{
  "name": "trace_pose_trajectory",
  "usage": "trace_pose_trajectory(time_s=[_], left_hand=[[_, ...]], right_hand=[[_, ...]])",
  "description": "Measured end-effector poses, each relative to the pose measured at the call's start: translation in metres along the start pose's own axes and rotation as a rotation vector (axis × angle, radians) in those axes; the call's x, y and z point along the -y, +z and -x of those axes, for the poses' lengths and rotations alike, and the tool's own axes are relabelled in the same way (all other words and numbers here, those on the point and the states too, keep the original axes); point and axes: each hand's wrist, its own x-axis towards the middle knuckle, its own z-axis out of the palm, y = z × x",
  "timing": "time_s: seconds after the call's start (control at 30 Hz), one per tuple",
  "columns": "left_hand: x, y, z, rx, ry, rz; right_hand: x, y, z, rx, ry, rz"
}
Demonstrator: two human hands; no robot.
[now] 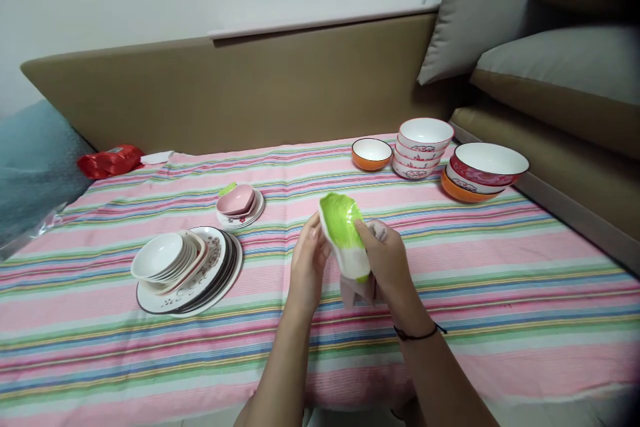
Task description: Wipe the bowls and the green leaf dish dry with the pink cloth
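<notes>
My left hand (307,263) grips the left edge of a green leaf-shaped dish (341,220), tilted up above the striped tablecloth (500,267). My right hand (387,260) holds a pinkish cloth (357,290) and presses on the dish's right side, thumb on the green inner face. The cloth hangs below the dish. A black band circles my right wrist.
A stack of plates with small white dishes on top (187,267) lies at the left. A pink dish on a saucer (239,203) sits behind it. At the back right stand an orange bowl (371,153), stacked white bowls (423,147) and larger bowls (483,170). A red packet (110,160) lies far left. Sofa cushions surround the table.
</notes>
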Motion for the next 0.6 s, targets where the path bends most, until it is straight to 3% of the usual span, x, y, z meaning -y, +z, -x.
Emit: trace_pose_trajectory(time_s=[0.13,0.23,0.33,0.43,0.6], left_hand=[[0.009,-0.001,-0.001,-0.062,-0.082,0.027],[0.008,-0.006,-0.002,-0.061,-0.076,0.038],[0.002,-0.01,-0.003,0.017,-0.079,-0.024],[-0.003,-0.012,-0.004,0.107,0.001,-0.141],[-0.002,-0.007,-0.002,0.109,0.056,-0.191]], right_hand=[[0.006,0.001,-0.001,-0.053,-0.061,0.169],[0.007,-0.002,-0.001,0.024,-0.099,0.144],[0.002,-0.003,-0.004,0.101,-0.104,0.121],[-0.004,-0.001,-0.008,0.186,0.001,-0.029],[-0.009,0.002,-0.01,0.304,0.215,-0.199]])
